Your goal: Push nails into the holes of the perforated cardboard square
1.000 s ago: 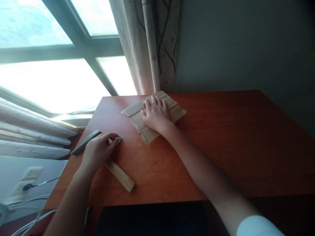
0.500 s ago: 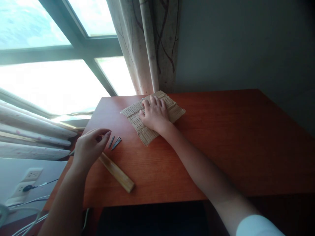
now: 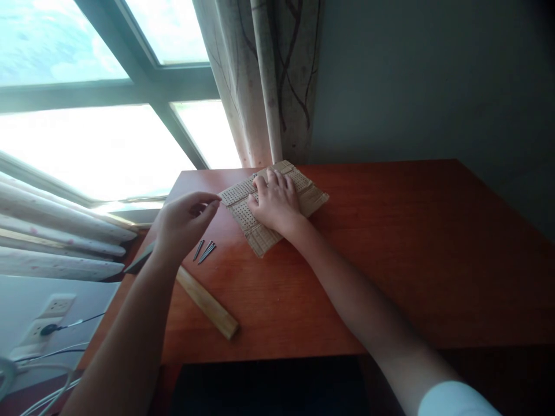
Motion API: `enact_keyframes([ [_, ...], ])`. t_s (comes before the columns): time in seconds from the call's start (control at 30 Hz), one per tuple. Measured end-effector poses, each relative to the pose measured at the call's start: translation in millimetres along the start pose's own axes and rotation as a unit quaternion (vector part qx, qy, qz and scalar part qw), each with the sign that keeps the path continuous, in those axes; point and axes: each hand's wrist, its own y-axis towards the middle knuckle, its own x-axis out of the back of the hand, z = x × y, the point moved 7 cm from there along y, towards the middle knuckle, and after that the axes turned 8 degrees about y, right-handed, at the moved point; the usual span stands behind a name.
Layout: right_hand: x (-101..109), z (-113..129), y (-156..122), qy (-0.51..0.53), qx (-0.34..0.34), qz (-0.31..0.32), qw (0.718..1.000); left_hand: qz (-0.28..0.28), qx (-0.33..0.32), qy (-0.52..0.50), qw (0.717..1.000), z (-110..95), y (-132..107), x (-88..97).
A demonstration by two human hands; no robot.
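On the red-brown desk, near the window, a tan card is lying at a slant, with one corner pointing toward the near edge. Rows of tiny holes are running across it. The right hand is resting on top of the card, palm down. Its fingers are spreading out and bending a little, and its thumb is pointing off to the left.

The left hand is hovering just beside the card's left corner. Its thumb and pointing finger are making a pinch, and the other fingers are curling in. I cannot tell if the tips are touching that corner or holding something small.

Below this hand, some dark nails are lying on the desk, between the card and a wood stick. One nail is lying a bit apart from the bunch. The stick is slanting toward the near edge, and its far end is hiding behind the left arm. Past that arm, a grey bar is poking out at the desk's left side.

Behind the desk, a curtain with branch shapes is hanging between the window and a plain wall. Lower down on the left, a plug is sitting in a socket, and pale cords are looping near the bottom corner.
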Motion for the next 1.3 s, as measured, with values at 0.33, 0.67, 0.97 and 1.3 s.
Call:
enact_keyframes([
  [0.33, -2.4, -1.0, 0.9, 0.007, -0.002, 0.0, 1.0, 0.054, -0.067, 0.087, 0.992, -54.6, 77.8, -59.6],
  [0.67, -1.9, -0.1, 1.2, -0.004, 0.001, -0.005, 1.0, 0.046, -0.094, 0.132, 0.986, -51.6, 84.7, -73.2],
  [0.97, -1.2, -0.7, 1.0, 0.007, 0.001, -0.001, 1.0, -0.021, -0.062, 0.097, 0.993, -67.4, 85.6, -54.8],
  [1.3, -3.9, -2.1, 0.8, -0.005, -0.002, -0.001, 1.0, -0.129, -0.073, -0.029, 0.989, -74.8, 84.8, 6.0],
])
